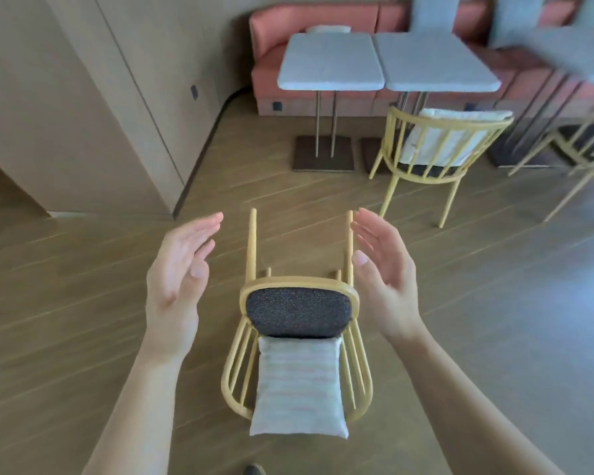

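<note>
chair: yellow spindle-back chair (251,255) tipped on its back on the wooden floor (83,303), between the two hands, front legs pointing away from the person
seat: dark seat pad (297,313) faces the camera
cushion: white cushion (299,389) lies on the backrest, nearest the camera
left hand: left hand (182,265) palm inward, beside the leg on its side, apart from it, holds nothing
right hand: right hand (381,265) palm inward, just beside the other leg, contact cannot tell
fingers: left fingers (203,228) and right fingers (367,228) straight, relaxed, slightly spread
background: second chair (432,145) upright at pale tables (330,63), pink bench (275,32) behind
</note>
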`<state>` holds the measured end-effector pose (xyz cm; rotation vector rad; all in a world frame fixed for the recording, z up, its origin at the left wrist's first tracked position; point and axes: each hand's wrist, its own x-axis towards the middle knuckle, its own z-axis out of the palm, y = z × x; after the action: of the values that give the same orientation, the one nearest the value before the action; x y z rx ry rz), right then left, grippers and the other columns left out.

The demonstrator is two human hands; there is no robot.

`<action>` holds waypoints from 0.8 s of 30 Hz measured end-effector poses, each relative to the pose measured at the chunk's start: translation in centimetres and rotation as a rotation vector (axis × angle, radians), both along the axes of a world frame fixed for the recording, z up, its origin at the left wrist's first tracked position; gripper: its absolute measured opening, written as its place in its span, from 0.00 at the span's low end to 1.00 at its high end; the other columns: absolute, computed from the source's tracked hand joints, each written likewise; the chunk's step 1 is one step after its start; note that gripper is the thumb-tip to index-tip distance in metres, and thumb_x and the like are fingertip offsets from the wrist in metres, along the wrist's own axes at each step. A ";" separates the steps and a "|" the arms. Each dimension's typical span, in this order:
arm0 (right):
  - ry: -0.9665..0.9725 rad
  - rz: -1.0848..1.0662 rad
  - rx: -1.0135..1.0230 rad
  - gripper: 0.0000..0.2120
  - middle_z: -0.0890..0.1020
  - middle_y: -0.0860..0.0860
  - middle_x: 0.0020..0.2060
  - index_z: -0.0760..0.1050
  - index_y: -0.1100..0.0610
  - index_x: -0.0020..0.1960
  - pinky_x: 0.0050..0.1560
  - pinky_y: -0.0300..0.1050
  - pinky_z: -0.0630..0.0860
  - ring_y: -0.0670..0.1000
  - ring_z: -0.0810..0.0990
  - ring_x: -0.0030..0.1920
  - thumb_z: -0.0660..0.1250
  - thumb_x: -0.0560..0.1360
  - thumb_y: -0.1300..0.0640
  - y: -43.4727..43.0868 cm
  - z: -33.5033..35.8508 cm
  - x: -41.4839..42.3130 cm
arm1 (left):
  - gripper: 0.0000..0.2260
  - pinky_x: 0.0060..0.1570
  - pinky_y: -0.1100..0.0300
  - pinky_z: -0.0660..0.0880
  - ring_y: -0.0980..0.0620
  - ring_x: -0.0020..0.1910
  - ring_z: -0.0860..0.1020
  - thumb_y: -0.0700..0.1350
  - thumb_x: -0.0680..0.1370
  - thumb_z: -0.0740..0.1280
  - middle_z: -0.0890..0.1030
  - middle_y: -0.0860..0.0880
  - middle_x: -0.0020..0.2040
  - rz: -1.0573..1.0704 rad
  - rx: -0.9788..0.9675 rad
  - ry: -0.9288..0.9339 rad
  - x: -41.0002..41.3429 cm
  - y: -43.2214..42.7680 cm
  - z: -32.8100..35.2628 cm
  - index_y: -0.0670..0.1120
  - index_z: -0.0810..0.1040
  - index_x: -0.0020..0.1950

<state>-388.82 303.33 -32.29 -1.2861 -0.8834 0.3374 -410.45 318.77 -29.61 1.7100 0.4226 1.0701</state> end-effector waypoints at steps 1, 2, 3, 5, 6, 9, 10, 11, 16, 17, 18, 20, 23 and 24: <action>0.015 -0.021 -0.020 0.28 0.77 0.56 0.72 0.71 0.59 0.74 0.75 0.64 0.69 0.56 0.75 0.74 0.68 0.78 0.49 0.7 -0.6 -0.4 | 0.26 0.77 0.42 0.69 0.43 0.78 0.73 0.69 0.81 0.65 0.78 0.48 0.74 -0.029 -0.017 0.008 0.3 1.3 -0.7 0.55 0.76 0.72; 0.033 -0.028 -0.046 0.28 0.77 0.56 0.72 0.71 0.59 0.74 0.75 0.64 0.69 0.56 0.75 0.74 0.68 0.78 0.48 1.5 -1.3 -0.6 | 0.25 0.77 0.41 0.69 0.43 0.78 0.73 0.69 0.81 0.65 0.78 0.48 0.75 -0.047 -0.041 0.020 0.6 2.4 -1.5 0.56 0.76 0.72; 0.038 -0.038 -0.070 0.28 0.77 0.55 0.72 0.71 0.58 0.75 0.75 0.64 0.70 0.55 0.75 0.74 0.68 0.78 0.48 1.9 -1.9 -0.8 | 0.26 0.77 0.41 0.69 0.43 0.78 0.73 0.69 0.80 0.65 0.78 0.49 0.75 -0.064 -0.065 0.030 1.0 3.1 -2.4 0.57 0.76 0.72; 0.059 -0.074 -0.118 0.27 0.78 0.53 0.72 0.72 0.54 0.74 0.75 0.63 0.70 0.54 0.75 0.74 0.69 0.77 0.47 2.5 -3.8 -0.9 | 0.27 0.77 0.40 0.68 0.44 0.78 0.73 0.70 0.80 0.65 0.77 0.50 0.76 -0.112 -0.120 0.059 1.8 3.8 -5.1 0.57 0.75 0.73; 0.087 -0.093 -0.138 0.26 0.78 0.53 0.71 0.72 0.52 0.73 0.75 0.62 0.70 0.53 0.75 0.73 0.69 0.77 0.47 2.8 -5.4 -0.9 | 0.27 0.77 0.40 0.68 0.44 0.78 0.72 0.70 0.80 0.65 0.77 0.50 0.76 -0.134 -0.149 0.079 2.1 4.1 -6.8 0.56 0.75 0.74; 0.157 -0.124 -0.187 0.25 0.79 0.54 0.70 0.73 0.51 0.72 0.74 0.63 0.71 0.54 0.77 0.72 0.70 0.76 0.48 3.9 -11.6 -0.3 | 0.27 0.77 0.38 0.68 0.44 0.78 0.72 0.70 0.80 0.65 0.76 0.50 0.77 -0.148 -0.222 0.143 2.4 5.0 -13.2 0.57 0.75 0.74; 0.176 -0.120 -0.206 0.25 0.79 0.55 0.70 0.73 0.52 0.72 0.74 0.64 0.71 0.55 0.77 0.72 0.70 0.76 0.48 4.4 -14.2 0.0 | 0.26 0.77 0.38 0.68 0.44 0.78 0.73 0.70 0.80 0.65 0.76 0.50 0.77 -0.140 -0.244 0.161 2.5 5.2 -15.8 0.58 0.75 0.74; 0.190 -0.119 -0.223 0.25 0.79 0.55 0.70 0.73 0.53 0.72 0.74 0.65 0.71 0.56 0.77 0.72 0.70 0.76 0.48 4.9 -17.5 0.2 | 0.26 0.77 0.39 0.68 0.44 0.78 0.73 0.70 0.80 0.65 0.76 0.50 0.76 -0.128 -0.266 0.176 2.4 5.4 -18.9 0.59 0.76 0.73; 0.220 -0.130 -0.359 0.27 0.79 0.50 0.69 0.73 0.52 0.72 0.74 0.60 0.72 0.51 0.77 0.71 0.70 0.76 0.45 5.3 -35.6 0.9 | 0.27 0.78 0.39 0.67 0.45 0.78 0.73 0.71 0.78 0.67 0.75 0.48 0.77 -0.084 -0.355 0.293 1.9 4.9 -35.3 0.61 0.75 0.73; 0.223 -0.127 -0.391 0.27 0.79 0.50 0.70 0.73 0.52 0.72 0.74 0.59 0.71 0.51 0.77 0.72 0.71 0.76 0.44 5.2 -39.5 1.0 | 0.28 0.77 0.39 0.67 0.46 0.78 0.73 0.72 0.78 0.67 0.75 0.48 0.78 -0.078 -0.365 0.321 1.9 4.9 -38.9 0.61 0.75 0.73; 0.228 -0.129 -0.422 0.29 0.79 0.51 0.70 0.73 0.53 0.73 0.75 0.58 0.71 0.50 0.77 0.72 0.71 0.75 0.44 5.0 -44.0 1.0 | 0.28 0.77 0.40 0.67 0.47 0.78 0.73 0.73 0.76 0.67 0.75 0.49 0.78 -0.067 -0.376 0.349 1.8 4.8 -43.0 0.63 0.75 0.73; 0.227 -0.131 -0.483 0.32 0.79 0.52 0.70 0.73 0.55 0.73 0.75 0.57 0.71 0.49 0.77 0.71 0.71 0.74 0.42 4.4 -52.7 1.1 | 0.29 0.77 0.43 0.68 0.51 0.78 0.73 0.76 0.73 0.68 0.76 0.54 0.77 -0.046 -0.407 0.396 1.5 4.8 -51.2 0.68 0.75 0.72; 0.240 -0.133 -0.593 0.33 0.80 0.51 0.70 0.73 0.54 0.74 0.75 0.55 0.71 0.48 0.77 0.71 0.73 0.75 0.39 2.4 -65.1 1.3 | 0.29 0.78 0.46 0.66 0.59 0.79 0.70 0.78 0.71 0.68 0.73 0.65 0.77 -0.068 -0.431 0.509 0.4 4.4 -63.3 0.75 0.71 0.71; 0.256 -0.139 -0.631 0.32 0.79 0.51 0.70 0.72 0.53 0.74 0.75 0.57 0.71 0.49 0.77 0.72 0.74 0.76 0.40 1.4 -69.2 1.3 | 0.31 0.79 0.45 0.63 0.61 0.79 0.67 0.79 0.70 0.68 0.70 0.69 0.78 -0.084 -0.439 0.553 -0.2 4.2 -67.4 0.77 0.69 0.72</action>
<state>-387.53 304.71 -101.51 -1.8227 -0.4738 0.6888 -410.64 322.97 -96.98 1.5828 0.8572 0.3837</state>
